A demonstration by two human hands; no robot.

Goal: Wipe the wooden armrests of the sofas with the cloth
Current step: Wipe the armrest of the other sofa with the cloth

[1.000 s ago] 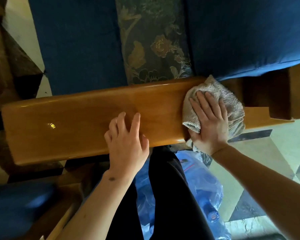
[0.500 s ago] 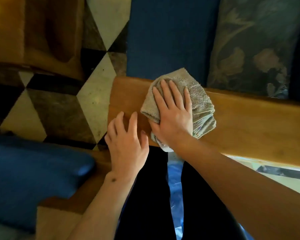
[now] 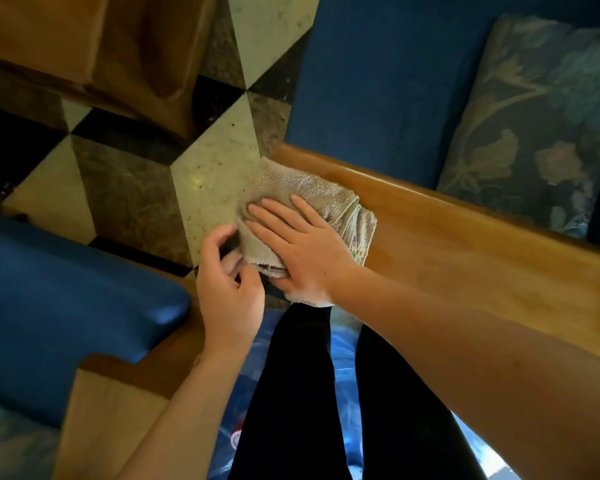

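A folded beige terry cloth point(image 3: 302, 185) covers the left end of a long glossy wooden armrest point(image 3: 482, 251) that runs from the centre to the right. My right hand point(image 3: 302, 244) lies flat on the cloth, fingers spread and pointing left, pressing it over the armrest's end. My left hand point(image 3: 226, 282) is just left of it, off the wood, fingers curled and touching the cloth's lower left corner. The armrest's end is hidden under the cloth.
A blue sofa seat point(image 3: 371, 84) and a floral cushion point(image 3: 534, 133) lie beyond the armrest. Another blue cushion point(image 3: 66, 306) with a wooden frame point(image 3: 108, 403) is at lower left. A wooden piece point(image 3: 94, 46) stands upper left on the patterned tile floor point(image 3: 215, 174). My black-clad legs point(image 3: 298, 393) are below.
My right hand has slid the cloth leftward along the armrest to its end. My left hand has come off the wood and now curls at the cloth's corner.
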